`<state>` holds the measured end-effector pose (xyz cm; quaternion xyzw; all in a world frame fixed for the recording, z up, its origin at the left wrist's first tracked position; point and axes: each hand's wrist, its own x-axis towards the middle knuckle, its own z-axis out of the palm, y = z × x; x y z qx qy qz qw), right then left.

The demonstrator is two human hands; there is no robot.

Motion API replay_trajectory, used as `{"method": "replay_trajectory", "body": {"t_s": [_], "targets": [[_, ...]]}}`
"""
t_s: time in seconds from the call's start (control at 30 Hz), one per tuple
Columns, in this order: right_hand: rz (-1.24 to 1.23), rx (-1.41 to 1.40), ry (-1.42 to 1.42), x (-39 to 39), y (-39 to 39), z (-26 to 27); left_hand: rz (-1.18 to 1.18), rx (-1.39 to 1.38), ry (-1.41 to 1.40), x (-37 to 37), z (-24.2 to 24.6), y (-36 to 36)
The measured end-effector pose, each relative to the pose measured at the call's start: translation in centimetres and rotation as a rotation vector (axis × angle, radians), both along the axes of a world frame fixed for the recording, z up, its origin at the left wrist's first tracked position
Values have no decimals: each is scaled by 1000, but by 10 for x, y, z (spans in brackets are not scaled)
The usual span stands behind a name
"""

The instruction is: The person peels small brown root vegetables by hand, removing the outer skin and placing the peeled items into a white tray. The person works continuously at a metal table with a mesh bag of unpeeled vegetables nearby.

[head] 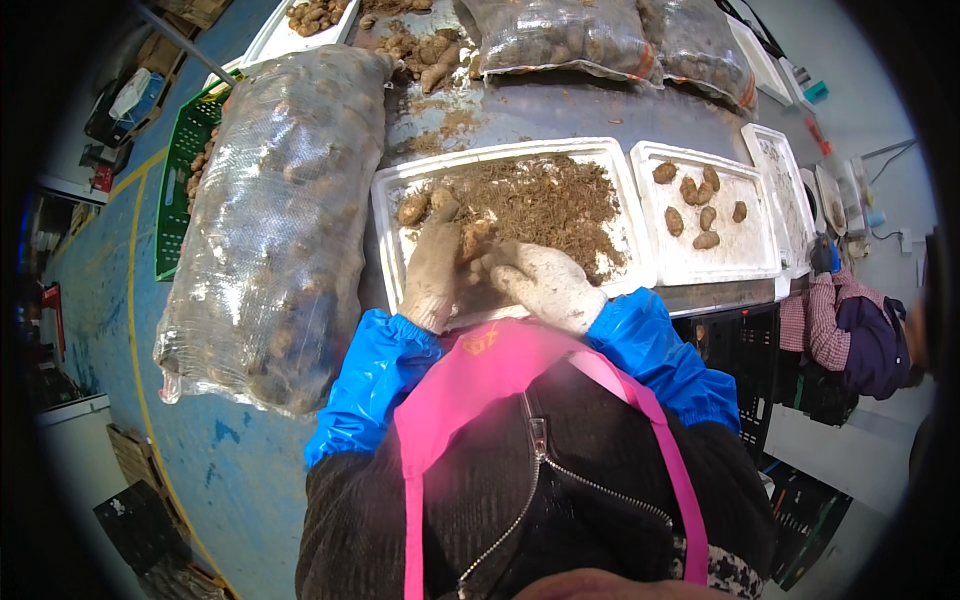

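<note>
In white gloves stained with soil, my left hand [433,262] and my right hand [546,283] meet over the near left part of a white foam tray [510,152]. A brown taro-like tuber [476,238] is between them, gripped from both sides; the fingers and blur partly hide it. Just beyond my left fingertips lie more tubers [412,209] in the tray's left corner. Loose brown root fibres and husk [547,202] cover much of the tray. To its right, a second foam tray [724,255] holds several separate tubers [688,190].
A bulging mesh sack [277,225] of tubers stands at my left, with a green crate [176,180] behind it. Two more sacks [562,41] [697,49] and a heap of tubers [427,56] occupy the far side of the metal table [525,112]. A co-worker [855,330] is at the right.
</note>
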<state>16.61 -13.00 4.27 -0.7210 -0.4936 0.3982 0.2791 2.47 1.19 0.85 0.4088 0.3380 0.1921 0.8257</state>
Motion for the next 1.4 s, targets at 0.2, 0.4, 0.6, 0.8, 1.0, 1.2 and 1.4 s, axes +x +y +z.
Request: {"method": "replay_trajectory", "body": {"t_s": [0.2,0.4,0.6,0.8,1.0,1.2,1.4], "targets": [[-678,52,772,-1,-1,2,-83,107,-17,-1,-11,4],[-406,148,534,-7,8,15,-258,150,131,-4,-1,-2],[-566,50,684,-10,12,13,-270,354,-34,-11,11,-1],[-652,128,690,11,8,7,-227,14,-126,-14,15,-4],[-563,81,697,-2,8,0,-296,424,78,-8,18,-4],[-672,196,579,13,7,12,-151,-141,-134,-4,19,-6],[-578,42,734,5,9,16,-284,-7,-31,-7,22,-7]]}}
